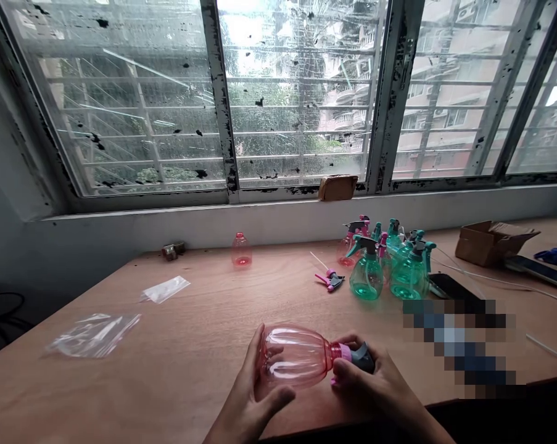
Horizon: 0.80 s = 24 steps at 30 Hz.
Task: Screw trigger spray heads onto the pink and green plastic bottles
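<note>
A clear pink spray bottle (299, 356) lies sideways between my hands above the front of the table. My left hand (250, 388) is wrapped around its base, with some fingers showing through the plastic. At the neck, my right hand (371, 376) grips the pink collar and dark grey spray head (362, 357); part of the head is hidden by the fingers. Farther back lies a loose pink and grey spray head (332, 280) with a thin tube. A pink bottle (242, 251) without a spray head stands near the wall.
Several green spray bottles (366, 277) stand grouped at the back right, with pink ones among them. Beyond are a cardboard box (486, 243) and a dark phone (456, 290). Clear plastic bags (95, 336) lie on the left of the wooden table (190, 370). A pixelated patch covers the right.
</note>
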### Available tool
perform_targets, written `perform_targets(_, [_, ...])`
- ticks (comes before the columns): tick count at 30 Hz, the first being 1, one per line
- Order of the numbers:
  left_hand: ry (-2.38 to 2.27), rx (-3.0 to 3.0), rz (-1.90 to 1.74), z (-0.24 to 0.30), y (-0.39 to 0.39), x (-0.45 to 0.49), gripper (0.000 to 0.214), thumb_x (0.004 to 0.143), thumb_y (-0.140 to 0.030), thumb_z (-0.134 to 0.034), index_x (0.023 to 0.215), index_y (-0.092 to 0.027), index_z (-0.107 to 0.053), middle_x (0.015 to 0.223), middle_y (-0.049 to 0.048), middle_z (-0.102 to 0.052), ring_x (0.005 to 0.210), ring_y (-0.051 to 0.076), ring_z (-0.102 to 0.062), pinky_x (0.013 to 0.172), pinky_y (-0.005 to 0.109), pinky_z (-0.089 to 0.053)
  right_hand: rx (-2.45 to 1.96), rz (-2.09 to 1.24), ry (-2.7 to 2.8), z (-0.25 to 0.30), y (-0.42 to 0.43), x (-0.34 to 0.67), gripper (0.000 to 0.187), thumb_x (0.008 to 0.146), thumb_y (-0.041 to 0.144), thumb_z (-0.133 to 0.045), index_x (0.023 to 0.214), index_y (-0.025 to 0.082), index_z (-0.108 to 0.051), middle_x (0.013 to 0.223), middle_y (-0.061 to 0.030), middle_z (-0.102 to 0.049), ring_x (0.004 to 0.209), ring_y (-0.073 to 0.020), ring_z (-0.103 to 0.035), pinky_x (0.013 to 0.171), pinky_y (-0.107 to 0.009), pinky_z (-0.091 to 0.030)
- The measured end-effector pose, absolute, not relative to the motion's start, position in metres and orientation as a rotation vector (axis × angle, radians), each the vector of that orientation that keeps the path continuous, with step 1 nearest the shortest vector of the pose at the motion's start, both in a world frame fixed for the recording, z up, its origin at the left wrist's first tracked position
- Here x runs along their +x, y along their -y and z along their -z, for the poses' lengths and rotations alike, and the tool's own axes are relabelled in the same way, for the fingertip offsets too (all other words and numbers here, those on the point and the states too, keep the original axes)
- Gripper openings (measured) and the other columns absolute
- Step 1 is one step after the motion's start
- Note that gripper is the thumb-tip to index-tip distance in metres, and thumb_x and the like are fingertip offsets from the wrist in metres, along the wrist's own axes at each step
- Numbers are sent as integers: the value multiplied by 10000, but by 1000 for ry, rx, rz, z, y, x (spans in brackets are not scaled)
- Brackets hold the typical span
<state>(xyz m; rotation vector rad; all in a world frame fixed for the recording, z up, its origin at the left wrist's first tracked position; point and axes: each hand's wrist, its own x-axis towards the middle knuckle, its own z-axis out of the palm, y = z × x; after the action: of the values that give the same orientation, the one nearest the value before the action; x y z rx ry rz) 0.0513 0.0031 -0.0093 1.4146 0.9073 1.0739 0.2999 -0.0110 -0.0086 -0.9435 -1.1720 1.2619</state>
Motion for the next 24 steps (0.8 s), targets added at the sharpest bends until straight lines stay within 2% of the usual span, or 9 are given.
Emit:
perform_targets(3, [-874,1378,-1032,5,-4,51,956,804,-513,-734,1551,-191,-231,1412,192,-547,1345,352,-496,1159,476,-342,-929,-1271,1160,11,9,300,329,732,407,-844,885,165,-682,646,14,-699,563,-168,-679,571,-311,-603])
perform_targets(6, [-882,1461,-1052,3,-3,52,962,774,-401,-800,1549,-285,-241,1515,130,-466,1403,335,-429,1194,467,-290,-891,-1292,1121,15,7,300,349,723,432,-842,874,165,-677,620,18,-691,545,-167,-663,559,-328,-615])
perform_targets(9, [-901,1561,-1121,4,0,55,918,795,-367,-786,1537,-360,-245,1582,71,-393,1431,314,-384,1212,465,-250,-874,-1305,1106,17,6,300,344,726,422,-843,883,167,-673,622,18,-694,549,-161,-657,572,-331,-619])
perform_targets(14, [-957,1435,-1144,6,2,55,963,790,-506,-745,1556,-252,-220,1514,153,-474,1412,348,-412,1194,487,-278,-894,-1296,1110,16,7,299,358,718,448,-840,875,172,-674,618,20,-681,555,-165,-659,586,-329,-616])
perform_targets(17, [-986,1380,-1150,3,2,54,835,831,-557,-670,1519,-223,-332,1515,145,-488,1431,361,-385,1181,479,-317,-923,-1283,1123,16,6,298,372,704,462,-842,875,171,-686,618,16,-680,558,-171,-661,586,-333,-618])
perform_targets(20, [-992,1397,-1130,1,1,54,795,835,-556,-666,1489,-199,-388,1453,160,-543,1387,377,-443,1179,509,-310,-942,-1272,1143,15,6,298,380,703,469,-840,887,170,-695,620,12,-682,563,-179,-665,585,-338,-621])
perform_targets(24, [-947,1436,-1127,4,1,55,824,827,-498,-709,1517,-268,-322,1558,125,-416,1434,353,-371,1211,523,-219,-925,-1275,1149,13,7,300,344,746,439,-823,914,170,-688,648,15,-686,590,-174,-670,614,-335,-617])
